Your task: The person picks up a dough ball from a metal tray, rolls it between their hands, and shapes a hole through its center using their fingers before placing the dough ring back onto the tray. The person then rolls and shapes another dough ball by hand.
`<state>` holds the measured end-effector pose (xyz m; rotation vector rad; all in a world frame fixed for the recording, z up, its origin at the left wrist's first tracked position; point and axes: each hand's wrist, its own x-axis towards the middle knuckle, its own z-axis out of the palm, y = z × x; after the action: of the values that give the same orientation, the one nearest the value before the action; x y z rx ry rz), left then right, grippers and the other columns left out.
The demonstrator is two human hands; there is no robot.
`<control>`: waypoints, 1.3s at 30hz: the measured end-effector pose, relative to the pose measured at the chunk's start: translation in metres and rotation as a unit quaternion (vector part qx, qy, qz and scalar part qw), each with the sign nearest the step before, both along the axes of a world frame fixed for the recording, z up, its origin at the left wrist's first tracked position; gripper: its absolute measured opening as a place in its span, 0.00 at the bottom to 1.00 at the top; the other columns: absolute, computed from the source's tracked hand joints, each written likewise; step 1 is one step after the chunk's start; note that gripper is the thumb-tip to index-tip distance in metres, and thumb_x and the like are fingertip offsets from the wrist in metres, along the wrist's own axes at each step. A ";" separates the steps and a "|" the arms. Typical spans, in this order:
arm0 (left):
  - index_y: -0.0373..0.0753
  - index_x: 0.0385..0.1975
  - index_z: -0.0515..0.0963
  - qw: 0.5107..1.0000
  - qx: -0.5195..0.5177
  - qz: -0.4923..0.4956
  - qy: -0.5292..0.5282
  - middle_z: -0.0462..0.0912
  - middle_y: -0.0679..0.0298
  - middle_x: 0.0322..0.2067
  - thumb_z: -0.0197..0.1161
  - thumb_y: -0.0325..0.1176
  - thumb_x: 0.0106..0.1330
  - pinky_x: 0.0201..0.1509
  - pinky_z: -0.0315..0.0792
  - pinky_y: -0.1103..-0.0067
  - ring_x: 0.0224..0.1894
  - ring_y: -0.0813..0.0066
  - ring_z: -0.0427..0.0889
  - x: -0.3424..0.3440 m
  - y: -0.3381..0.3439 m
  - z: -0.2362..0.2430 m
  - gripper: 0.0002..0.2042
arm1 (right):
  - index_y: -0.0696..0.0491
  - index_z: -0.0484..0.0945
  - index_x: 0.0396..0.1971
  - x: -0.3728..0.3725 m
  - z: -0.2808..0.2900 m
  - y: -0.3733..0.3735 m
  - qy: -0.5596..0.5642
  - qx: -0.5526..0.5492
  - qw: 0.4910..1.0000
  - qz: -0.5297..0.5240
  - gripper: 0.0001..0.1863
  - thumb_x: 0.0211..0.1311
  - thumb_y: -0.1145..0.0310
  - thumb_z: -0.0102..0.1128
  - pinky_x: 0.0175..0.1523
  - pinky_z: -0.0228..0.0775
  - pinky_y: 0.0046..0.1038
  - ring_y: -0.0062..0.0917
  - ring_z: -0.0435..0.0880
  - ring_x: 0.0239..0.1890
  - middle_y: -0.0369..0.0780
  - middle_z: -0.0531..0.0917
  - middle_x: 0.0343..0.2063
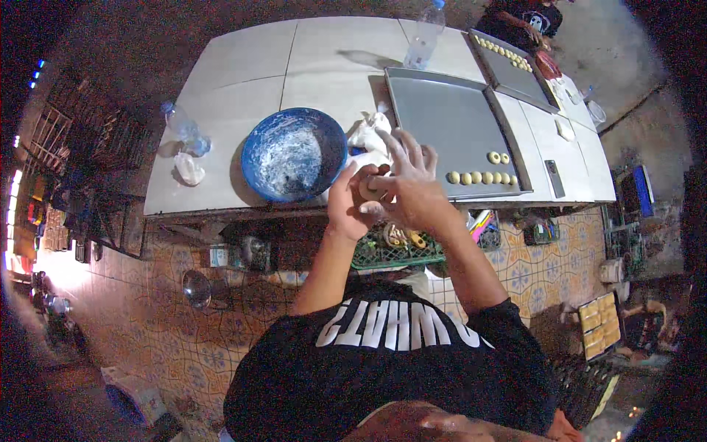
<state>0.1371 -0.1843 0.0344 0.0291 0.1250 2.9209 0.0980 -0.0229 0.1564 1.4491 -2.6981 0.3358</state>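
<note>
In front of my body, at the near edge of the tiled table, both hands are together around a small pale dough piece (pixel 370 189). My left hand (pixel 346 206) cups it from the left with the fingers curled. From the right, my right hand (pixel 418 188) works on it with thumb and lower fingers, while its other fingers stretch upward; the fingers partly hide the dough. Left of my hands is a blue bowl (pixel 254 140) with white powder like flour. To the right lies a grey metal tray (pixel 442 110) with a row of dough balls (pixel 476 177) and two dough rings (pixel 499 158).
Behind my hands lies a white bundle (pixel 372 132). Clear plastic bottles (pixel 425 44) stand or lie on the table (pixel 243 59). A phone (pixel 554 178) lies right of the tray. Another person (pixel 526 22) is at a second tray (pixel 508 70). Below the table is a green crate (pixel 398 254).
</note>
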 end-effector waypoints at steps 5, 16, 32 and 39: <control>0.39 0.49 0.82 0.990 -0.077 0.074 -0.095 0.84 0.51 0.54 0.57 0.52 0.77 0.53 0.86 0.58 0.51 0.52 0.87 0.002 0.006 0.017 0.21 | 0.31 0.91 0.42 0.001 -0.002 0.001 0.001 -0.023 0.999 0.031 0.23 0.54 0.33 0.70 0.76 0.44 0.68 0.55 0.51 0.80 0.48 0.58 0.78; 0.39 0.57 0.80 0.990 -0.078 0.081 -0.089 0.82 0.51 0.59 0.53 0.56 0.77 0.62 0.80 0.57 0.60 0.51 0.82 0.003 0.003 0.023 0.25 | 0.31 0.92 0.43 0.003 -0.005 -0.001 -0.018 -0.058 0.997 0.043 0.24 0.54 0.31 0.70 0.76 0.42 0.68 0.55 0.49 0.81 0.49 0.57 0.79; 0.40 0.56 0.81 0.997 0.024 0.071 -0.024 0.83 0.51 0.60 0.55 0.55 0.77 0.64 0.79 0.58 0.61 0.51 0.83 -0.003 -0.006 0.010 0.24 | 0.30 0.90 0.49 -0.006 -0.003 -0.005 -0.012 -0.022 0.999 0.047 0.25 0.53 0.36 0.74 0.76 0.45 0.65 0.54 0.50 0.80 0.49 0.55 0.79; 0.40 0.55 0.79 0.988 -0.056 0.136 -0.040 0.83 0.51 0.57 0.53 0.54 0.78 0.66 0.76 0.60 0.63 0.53 0.81 -0.004 -0.013 0.010 0.24 | 0.33 0.89 0.50 0.000 -0.011 -0.014 -0.040 -0.031 0.998 0.046 0.27 0.55 0.35 0.73 0.77 0.43 0.69 0.57 0.48 0.80 0.50 0.53 0.80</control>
<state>0.1327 -0.1971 0.0445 -0.1348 0.3010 3.1761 0.0981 -0.0366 0.1457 1.5773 -2.6614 0.4902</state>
